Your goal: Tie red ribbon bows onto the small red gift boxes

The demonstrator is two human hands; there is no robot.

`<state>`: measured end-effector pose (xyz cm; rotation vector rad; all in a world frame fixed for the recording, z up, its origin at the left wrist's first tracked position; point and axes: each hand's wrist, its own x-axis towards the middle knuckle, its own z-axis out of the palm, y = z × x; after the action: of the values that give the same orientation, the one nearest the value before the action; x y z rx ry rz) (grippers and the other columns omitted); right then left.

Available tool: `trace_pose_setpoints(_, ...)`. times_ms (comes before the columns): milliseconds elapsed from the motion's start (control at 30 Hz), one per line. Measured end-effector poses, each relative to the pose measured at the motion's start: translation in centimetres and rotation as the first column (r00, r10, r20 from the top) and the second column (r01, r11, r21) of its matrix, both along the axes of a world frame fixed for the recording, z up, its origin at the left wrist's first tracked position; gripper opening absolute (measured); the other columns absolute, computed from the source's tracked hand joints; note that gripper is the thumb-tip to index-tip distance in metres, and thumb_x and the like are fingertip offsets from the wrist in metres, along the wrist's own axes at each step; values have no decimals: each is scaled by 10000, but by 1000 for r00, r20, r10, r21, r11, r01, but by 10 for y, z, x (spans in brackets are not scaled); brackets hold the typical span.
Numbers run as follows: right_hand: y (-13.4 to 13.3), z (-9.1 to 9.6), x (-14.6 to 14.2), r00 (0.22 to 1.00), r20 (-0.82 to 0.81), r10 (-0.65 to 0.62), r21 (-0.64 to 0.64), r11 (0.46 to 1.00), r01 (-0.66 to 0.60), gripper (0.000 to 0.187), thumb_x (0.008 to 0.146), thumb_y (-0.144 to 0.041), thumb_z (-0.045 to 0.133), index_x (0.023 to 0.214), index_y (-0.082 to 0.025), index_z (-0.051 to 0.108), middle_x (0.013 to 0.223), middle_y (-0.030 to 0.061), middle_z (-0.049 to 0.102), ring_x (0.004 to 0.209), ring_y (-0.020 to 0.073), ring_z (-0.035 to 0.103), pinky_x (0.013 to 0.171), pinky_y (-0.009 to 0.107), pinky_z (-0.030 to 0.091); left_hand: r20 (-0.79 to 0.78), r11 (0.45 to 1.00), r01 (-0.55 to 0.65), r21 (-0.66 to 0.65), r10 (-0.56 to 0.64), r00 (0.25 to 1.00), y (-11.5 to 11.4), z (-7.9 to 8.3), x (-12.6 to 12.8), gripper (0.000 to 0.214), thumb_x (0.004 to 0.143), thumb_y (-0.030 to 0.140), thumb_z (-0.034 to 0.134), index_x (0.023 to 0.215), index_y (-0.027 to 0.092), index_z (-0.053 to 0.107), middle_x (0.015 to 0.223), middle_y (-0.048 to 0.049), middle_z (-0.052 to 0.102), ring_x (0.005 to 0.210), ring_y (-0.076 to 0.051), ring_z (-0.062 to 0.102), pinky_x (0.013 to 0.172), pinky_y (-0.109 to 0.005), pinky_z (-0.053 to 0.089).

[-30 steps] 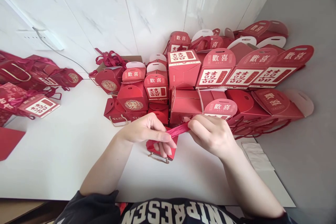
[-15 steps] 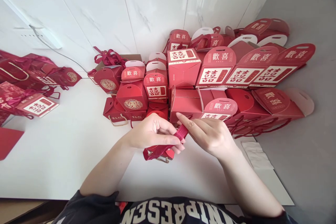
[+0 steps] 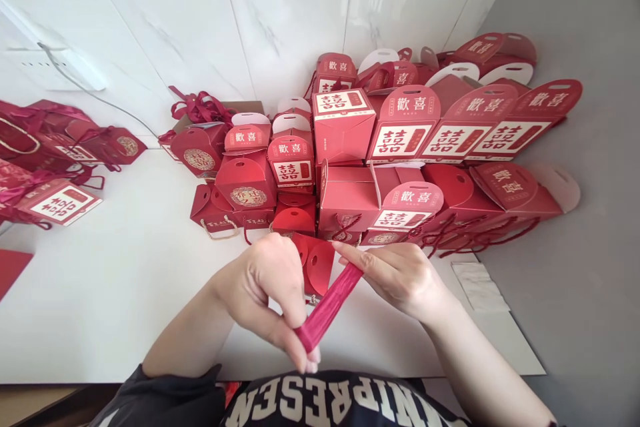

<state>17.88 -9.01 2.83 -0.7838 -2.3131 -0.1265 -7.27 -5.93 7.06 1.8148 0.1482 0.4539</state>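
A strip of crimson ribbon (image 3: 327, 307) runs diagonally and taut between my hands. My left hand (image 3: 263, 297) pinches its lower end between thumb and fingers. My right hand (image 3: 395, 273) holds its upper end between thumb and fingertips. Just beyond the ribbon, a small red gift box (image 3: 313, 263) with rounded flaps lies on the white table (image 3: 125, 293), partly hidden behind my left hand. A thin cord shows at its lower edge.
Several stacked red gift boxes (image 3: 343, 127) printed with gold and white double-happiness marks rise beyond my hands. Red bags (image 3: 55, 140) lie in a heap at the left. White paper (image 3: 477, 287) lies at the right, by a grey surface (image 3: 575, 247). White tiled wall (image 3: 280, 13) stands behind.
The ribbon is now stretched out straight, with my left hand lower and nearer me. The box shows more of its flaps, and the ribbon no longer trails down onto it.
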Motion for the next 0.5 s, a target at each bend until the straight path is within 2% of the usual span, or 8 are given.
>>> trace_pose_setpoints(100, -6, -9, 9, 999, 9, -38, 35, 999, 38, 536, 932, -23, 524, 1446, -146, 428, 663, -18, 631, 535, 113, 520, 524, 274, 365, 53, 999, 24, 49, -26, 998, 2, -9, -3, 433, 547, 682, 800, 580, 260, 709, 567, -46, 695, 530, -170, 700, 413, -188, 494)
trace_pose_setpoints(167, -10, -18, 19, 991, 32, -128, 72, 990, 125, 590, 918, -10, 534, 1474, -158, 399, 657, -18, 628, 535, 115, 513, 545, 276, 366, 95, 996, 56, 75, -63, 994, 7, -10, -8, 448, 497, 698, 810, 560, 268, 702, 551, -36, 683, 504, -163, 688, 393, -175, 486)
trace_pose_setpoints(233, -14, -30, 31, 965, 79, -248, 119, 964, 238, 604, 912, -20, 553, 1480, -157, 399, 622, -24, 599, 522, 119, 495, 554, 281, 356, 66, 993, 110, 53, -113, 991, 13, -6, -19, 387, 496, 634, 849, 589, 281, 723, 541, -18, 684, 456, -153, 668, 401, -160, 503)
trace_pose_setpoints(300, -19, -42, 47, 920, 134, -369, 164, 923, 347, 590, 912, -43, 569, 1472, -154, 419, 583, -33, 557, 513, 123, 477, 556, 286, 342, -16, 989, 146, -7, -146, 989, 21, 3, -35, 260, 565, 499, 879, 678, 296, 762, 537, 0, 692, 418, -146, 651, 448, -156, 539)
trace_pose_setpoints(400, -28, -62, 75, 844, 240, -479, 168, 877, 450, 561, 907, -19, 534, 1444, -167, 470, 586, -28, 561, 520, 117, 488, 571, 279, 338, -155, 993, 86, -76, -97, 983, 34, 15, -60, 138, 631, 386, 865, 688, 293, 781, 479, 4, 670, 373, -150, 628, 464, -177, 552)
trace_pose_setpoints(500, -36, -82, 102, 753, 305, -582, 209, 813, 544, 509, 918, -36, 507, 1408, -170, 525, 548, -29, 558, 484, 105, 485, 541, 271, 317, -190, 992, -11, -122, -12, 982, 45, 19, -79, 188, 627, 397, 864, 585, 255, 748, 432, -11, 646, 351, -153, 615, 400, -178, 503)
